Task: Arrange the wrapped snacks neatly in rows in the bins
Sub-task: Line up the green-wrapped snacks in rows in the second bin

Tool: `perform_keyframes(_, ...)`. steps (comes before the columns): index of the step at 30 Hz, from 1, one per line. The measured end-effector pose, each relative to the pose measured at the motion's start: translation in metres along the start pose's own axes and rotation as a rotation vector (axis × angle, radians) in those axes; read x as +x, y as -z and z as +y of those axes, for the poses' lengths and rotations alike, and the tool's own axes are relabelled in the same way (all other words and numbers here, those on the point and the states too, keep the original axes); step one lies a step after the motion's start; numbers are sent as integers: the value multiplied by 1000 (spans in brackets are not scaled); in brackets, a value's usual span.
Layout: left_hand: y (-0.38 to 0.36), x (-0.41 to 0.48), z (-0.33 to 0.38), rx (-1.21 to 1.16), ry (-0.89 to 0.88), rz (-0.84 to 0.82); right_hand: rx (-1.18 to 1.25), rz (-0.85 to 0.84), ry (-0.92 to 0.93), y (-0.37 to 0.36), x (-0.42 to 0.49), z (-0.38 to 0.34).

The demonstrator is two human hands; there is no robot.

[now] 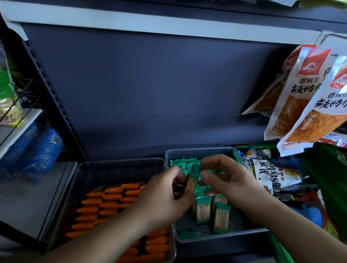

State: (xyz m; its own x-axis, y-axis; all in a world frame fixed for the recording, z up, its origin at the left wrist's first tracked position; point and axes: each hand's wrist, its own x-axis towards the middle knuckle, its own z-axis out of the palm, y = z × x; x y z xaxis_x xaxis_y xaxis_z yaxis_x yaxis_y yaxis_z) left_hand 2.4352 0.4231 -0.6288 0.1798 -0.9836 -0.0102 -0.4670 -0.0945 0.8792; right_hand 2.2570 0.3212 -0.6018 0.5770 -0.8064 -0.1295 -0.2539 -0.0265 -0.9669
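Working from the left, the orange snacks (111, 204) at 7 o'clock lie in rows in the left bin (84, 167). Your left hand (166, 198) clamps its fingers on one green snack (192, 179) over the right bin (197, 150), near 6 o'clock. Your right hand (226, 180) curls just beside it; whether it pinches the wrapper cannot be told. Next, likely, stand that packet squarely among the upright green packets (203, 211) at 5 o'clock.
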Motion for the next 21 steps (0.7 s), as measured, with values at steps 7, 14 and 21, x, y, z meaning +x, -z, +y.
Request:
perform_keyframes(7,3,7,-21,120,68,-74,-145,-42,-63,3,16,18)
perform_keyframes(14,8,-3,-51,315,162,-62,-550,-140,-155,-18,33,88)
perform_keyframes(21,-3,-10,-71,358,158,-121,-764,-371,-260,-47,30,148)
